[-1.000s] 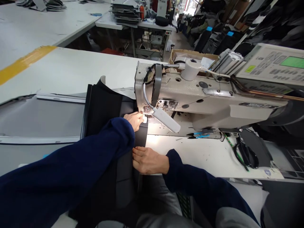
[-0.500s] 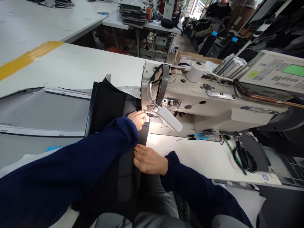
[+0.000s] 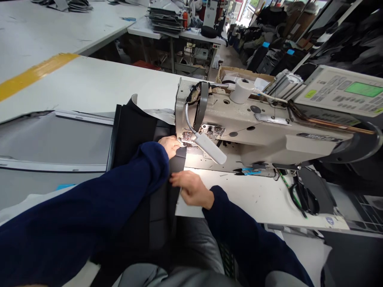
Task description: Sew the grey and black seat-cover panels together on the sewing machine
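A black panel of sheet material [image 3: 158, 215] with sewn seams runs from my lap up under the head of a sewing machine [image 3: 239, 115]. My left hand [image 3: 169, 146] is beside the needle area, its fingers closed at the panel's right edge. A small pale, brightly lit patch shows at those fingertips; what it is I cannot make out. Nearer to me, my right hand [image 3: 191, 187] is at the panel's right edge above the white tabletop [image 3: 221, 195]. Motion smears its fingers, so their grip is unclear. The machine's needle is hidden from view.
A white lamp [image 3: 211, 148] on a bendable neck hangs before the machine head. Blue-handled snips [image 3: 249, 171] lie by the machine base. Grey panels with white strips [image 3: 80, 139] spread out at left. A control box [image 3: 344, 89] with a green screen stands at right.
My right hand has shifted slightly up and right, off its flat hold on the panel's edge, baring more tabletop. My left hand has moved a little left and up, its fingers drawn together.
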Demonstrator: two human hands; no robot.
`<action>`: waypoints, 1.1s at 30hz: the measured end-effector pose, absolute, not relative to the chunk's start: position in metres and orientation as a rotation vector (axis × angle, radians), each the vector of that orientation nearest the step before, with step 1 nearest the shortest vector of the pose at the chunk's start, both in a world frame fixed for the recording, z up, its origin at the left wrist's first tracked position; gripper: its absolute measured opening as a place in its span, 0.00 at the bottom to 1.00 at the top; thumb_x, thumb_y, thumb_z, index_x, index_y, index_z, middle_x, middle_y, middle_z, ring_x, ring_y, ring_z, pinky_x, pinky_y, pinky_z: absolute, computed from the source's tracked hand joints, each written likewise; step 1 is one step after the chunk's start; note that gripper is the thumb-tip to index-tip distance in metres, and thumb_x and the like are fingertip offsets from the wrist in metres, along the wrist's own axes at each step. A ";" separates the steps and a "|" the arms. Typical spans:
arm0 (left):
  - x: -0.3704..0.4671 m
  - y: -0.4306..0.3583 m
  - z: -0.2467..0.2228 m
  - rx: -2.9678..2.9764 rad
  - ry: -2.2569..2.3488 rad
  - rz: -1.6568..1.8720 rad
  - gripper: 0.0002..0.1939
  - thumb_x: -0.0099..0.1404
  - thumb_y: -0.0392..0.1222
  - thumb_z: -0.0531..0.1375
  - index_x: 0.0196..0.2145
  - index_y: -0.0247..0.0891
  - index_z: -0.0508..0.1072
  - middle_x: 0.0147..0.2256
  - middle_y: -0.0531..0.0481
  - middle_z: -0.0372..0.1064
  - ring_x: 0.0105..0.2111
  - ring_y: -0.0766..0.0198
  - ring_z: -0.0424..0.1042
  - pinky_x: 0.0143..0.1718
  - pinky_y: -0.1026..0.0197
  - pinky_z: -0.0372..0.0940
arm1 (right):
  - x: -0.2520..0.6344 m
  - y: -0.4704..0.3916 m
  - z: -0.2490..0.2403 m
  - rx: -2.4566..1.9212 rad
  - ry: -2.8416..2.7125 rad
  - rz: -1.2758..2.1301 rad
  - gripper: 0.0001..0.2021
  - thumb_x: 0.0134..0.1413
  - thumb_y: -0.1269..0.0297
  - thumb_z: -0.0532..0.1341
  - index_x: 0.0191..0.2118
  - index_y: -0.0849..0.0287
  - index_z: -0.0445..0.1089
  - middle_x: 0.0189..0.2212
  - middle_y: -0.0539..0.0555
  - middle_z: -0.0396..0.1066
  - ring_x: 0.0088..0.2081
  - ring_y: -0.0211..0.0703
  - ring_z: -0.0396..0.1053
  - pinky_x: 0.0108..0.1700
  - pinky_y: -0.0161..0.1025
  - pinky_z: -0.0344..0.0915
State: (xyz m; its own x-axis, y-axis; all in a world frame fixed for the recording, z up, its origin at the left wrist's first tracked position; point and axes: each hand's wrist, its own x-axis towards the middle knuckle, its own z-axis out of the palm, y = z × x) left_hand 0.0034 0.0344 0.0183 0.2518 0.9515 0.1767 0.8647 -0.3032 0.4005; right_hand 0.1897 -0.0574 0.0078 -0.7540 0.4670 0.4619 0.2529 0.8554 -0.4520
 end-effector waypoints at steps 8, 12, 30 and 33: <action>0.002 0.033 0.015 2.293 1.643 0.739 0.13 0.60 0.38 0.54 0.35 0.39 0.79 0.34 0.48 0.75 0.34 0.62 0.73 0.37 0.64 0.67 | 0.180 -0.032 0.008 -1.013 -2.545 0.082 0.21 0.62 0.63 0.52 0.56 0.72 0.63 0.58 0.71 0.60 0.60 0.60 0.57 0.60 0.58 0.55; 0.002 0.034 0.012 2.299 1.595 0.763 0.14 0.59 0.37 0.54 0.35 0.38 0.79 0.38 0.48 0.75 0.38 0.62 0.72 0.41 0.63 0.67 | 0.175 -0.036 0.006 -1.026 -2.537 0.024 0.21 0.63 0.63 0.51 0.54 0.75 0.65 0.56 0.71 0.62 0.58 0.61 0.59 0.57 0.56 0.59; 0.016 -0.001 0.046 2.879 1.504 -0.050 0.13 0.63 0.40 0.54 0.39 0.30 0.74 0.42 0.39 0.67 0.43 0.51 0.64 0.38 0.52 0.61 | 0.189 -0.045 0.009 -0.935 -2.345 0.094 0.12 0.61 0.70 0.52 0.43 0.64 0.72 0.49 0.61 0.71 0.51 0.50 0.67 0.50 0.48 0.65; 0.016 -0.027 0.057 2.926 1.441 -0.150 0.19 0.63 0.48 0.57 0.41 0.28 0.74 0.41 0.39 0.67 0.40 0.51 0.66 0.38 0.51 0.60 | 0.191 -0.048 0.010 -0.948 -2.361 0.125 0.13 0.61 0.70 0.51 0.44 0.64 0.71 0.50 0.61 0.70 0.52 0.50 0.66 0.52 0.48 0.65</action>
State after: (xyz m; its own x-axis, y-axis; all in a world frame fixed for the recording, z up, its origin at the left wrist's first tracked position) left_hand 0.0159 -0.0266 0.0569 0.6076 0.7938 -0.0277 0.7825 -0.6042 -0.1503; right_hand 0.1906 -0.0484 0.0098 -0.5753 0.6583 0.4854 0.6036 0.7422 -0.2913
